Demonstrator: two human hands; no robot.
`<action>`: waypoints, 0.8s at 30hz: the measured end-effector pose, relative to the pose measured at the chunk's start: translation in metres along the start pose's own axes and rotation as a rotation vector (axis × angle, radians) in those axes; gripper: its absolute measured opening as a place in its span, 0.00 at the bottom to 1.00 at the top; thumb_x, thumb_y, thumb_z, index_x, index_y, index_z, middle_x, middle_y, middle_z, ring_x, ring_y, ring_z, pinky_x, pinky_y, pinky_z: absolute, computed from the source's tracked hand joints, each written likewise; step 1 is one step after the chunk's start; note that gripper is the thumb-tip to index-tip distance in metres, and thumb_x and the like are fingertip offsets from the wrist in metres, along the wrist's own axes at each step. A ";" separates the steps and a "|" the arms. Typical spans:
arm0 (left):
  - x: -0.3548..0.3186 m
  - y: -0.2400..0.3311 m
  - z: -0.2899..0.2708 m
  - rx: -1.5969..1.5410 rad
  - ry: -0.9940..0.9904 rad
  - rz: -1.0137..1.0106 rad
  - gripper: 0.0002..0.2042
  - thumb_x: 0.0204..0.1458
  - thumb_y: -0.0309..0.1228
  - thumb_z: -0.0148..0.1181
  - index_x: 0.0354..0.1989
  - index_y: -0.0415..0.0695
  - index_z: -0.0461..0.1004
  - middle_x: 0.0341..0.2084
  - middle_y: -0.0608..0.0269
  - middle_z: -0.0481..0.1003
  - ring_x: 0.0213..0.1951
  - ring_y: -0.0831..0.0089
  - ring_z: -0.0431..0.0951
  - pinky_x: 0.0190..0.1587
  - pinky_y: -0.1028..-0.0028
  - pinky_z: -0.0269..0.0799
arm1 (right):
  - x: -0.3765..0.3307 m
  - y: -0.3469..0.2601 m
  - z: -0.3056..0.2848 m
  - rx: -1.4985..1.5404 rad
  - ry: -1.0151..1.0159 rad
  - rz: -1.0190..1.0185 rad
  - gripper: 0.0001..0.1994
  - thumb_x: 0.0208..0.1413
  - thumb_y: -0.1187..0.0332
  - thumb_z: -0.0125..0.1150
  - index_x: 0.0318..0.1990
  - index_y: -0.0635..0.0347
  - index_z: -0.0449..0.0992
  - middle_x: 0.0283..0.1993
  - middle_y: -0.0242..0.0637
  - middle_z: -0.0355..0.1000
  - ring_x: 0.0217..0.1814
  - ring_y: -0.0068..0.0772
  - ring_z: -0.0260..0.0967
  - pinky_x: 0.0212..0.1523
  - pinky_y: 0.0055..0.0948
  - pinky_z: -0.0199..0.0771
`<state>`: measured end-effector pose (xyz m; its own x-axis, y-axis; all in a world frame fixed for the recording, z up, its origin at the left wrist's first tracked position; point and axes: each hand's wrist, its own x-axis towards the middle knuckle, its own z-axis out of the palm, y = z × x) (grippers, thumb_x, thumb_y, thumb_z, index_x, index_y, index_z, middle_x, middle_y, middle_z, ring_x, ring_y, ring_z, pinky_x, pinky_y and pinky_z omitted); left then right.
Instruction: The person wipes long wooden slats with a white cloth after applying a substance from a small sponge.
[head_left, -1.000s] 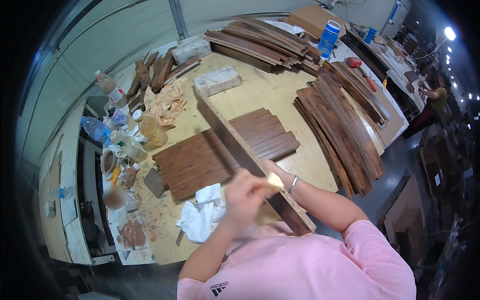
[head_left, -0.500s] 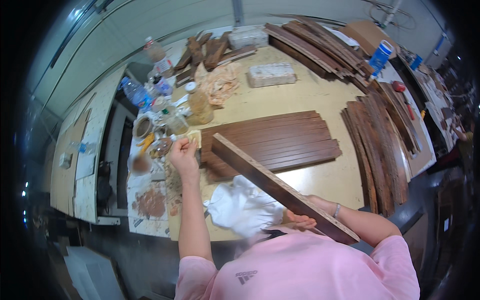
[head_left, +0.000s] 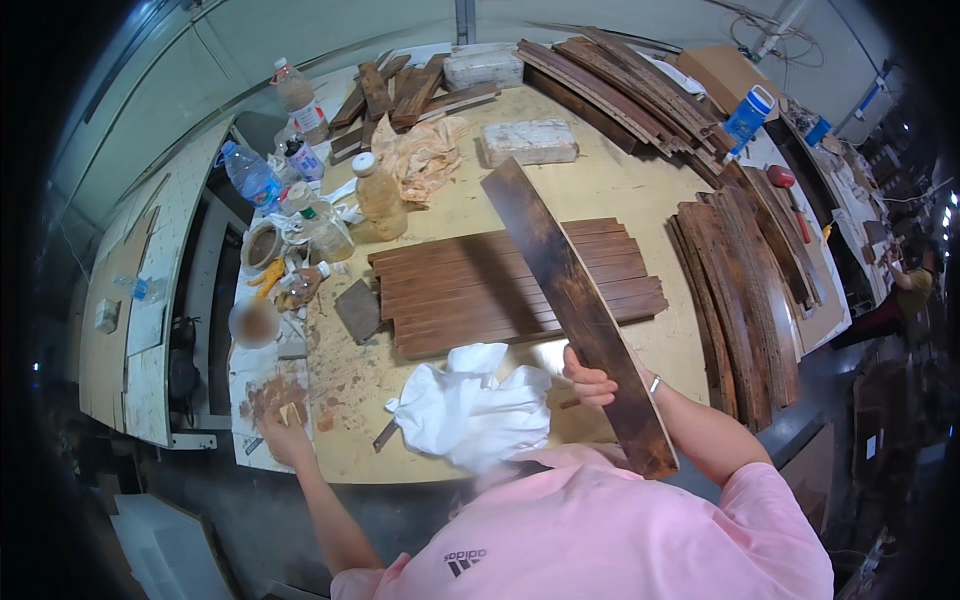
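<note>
My right hand [head_left: 590, 380] grips a long dark brown wooden plank [head_left: 575, 300], which slants up from my chest over the table with its broad stained face showing. At the left table edge, my left hand [head_left: 284, 440] pinches a small yellowish pad [head_left: 289, 413] over a patch of brown smears [head_left: 275, 388]. Below the raised plank lies a stack of brown planks [head_left: 450, 290], side by side with uneven ends. Close to my body rests a crumpled white cloth [head_left: 475, 400].
Several bottles, including a cloudy one with a white cap [head_left: 380, 200], crowd the left side. A dark flat pad [head_left: 359, 311] lies beside the planks. A wrapped block [head_left: 529, 142] and a stained rag [head_left: 420, 155] sit farther back. More planks [head_left: 735, 300] are piled at right.
My left hand has moved down and left with the yellowish pad, from beside the laid planks to the brown smears. The held plank has swung more upright and turned its broad face up.
</note>
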<state>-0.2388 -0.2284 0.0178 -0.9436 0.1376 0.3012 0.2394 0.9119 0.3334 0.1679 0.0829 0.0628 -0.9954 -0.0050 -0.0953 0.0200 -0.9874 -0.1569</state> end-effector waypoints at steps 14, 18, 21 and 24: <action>-0.167 0.151 0.023 -0.677 -0.666 0.852 0.15 0.41 0.21 0.60 0.41 0.40 0.76 0.38 0.54 0.76 0.45 0.53 0.73 0.48 0.61 0.69 | 0.007 -0.030 0.020 -0.068 -0.075 -0.223 0.19 0.63 0.59 0.41 0.44 0.67 0.72 0.21 0.31 0.56 0.16 0.22 0.49 0.16 0.23 0.50; -0.146 0.240 -0.064 -1.004 -0.497 0.924 0.15 0.40 0.21 0.61 0.40 0.38 0.76 0.34 0.51 0.75 0.37 0.52 0.74 0.39 0.59 0.70 | -0.007 -0.033 -0.009 -0.107 0.034 -0.144 0.19 0.63 0.54 0.44 0.43 0.61 0.73 0.24 0.33 0.62 0.17 0.24 0.54 0.16 0.26 0.54; -0.178 0.277 -0.093 -1.012 -0.379 1.449 0.17 0.40 0.25 0.61 0.43 0.42 0.76 0.43 0.56 0.74 0.39 0.56 0.74 0.43 0.62 0.71 | 0.017 -0.006 0.007 -0.653 0.944 -0.453 0.17 0.61 0.54 0.52 0.44 0.59 0.75 0.33 0.35 0.72 0.27 0.30 0.69 0.29 0.32 0.71; -0.175 0.295 -0.088 -0.927 -0.294 1.579 0.13 0.40 0.31 0.61 0.38 0.46 0.77 0.38 0.61 0.76 0.34 0.63 0.73 0.37 0.63 0.65 | 0.012 0.021 0.011 -1.184 0.695 -0.682 0.17 0.60 0.55 0.54 0.45 0.60 0.75 0.36 0.34 0.74 0.30 0.30 0.70 0.36 0.34 0.73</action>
<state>0.0166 -0.0174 0.1420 0.2720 0.6915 0.6692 0.7655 -0.5769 0.2849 0.1555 0.0605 0.0687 -0.6134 0.7878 -0.0560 -0.0128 -0.0808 -0.9966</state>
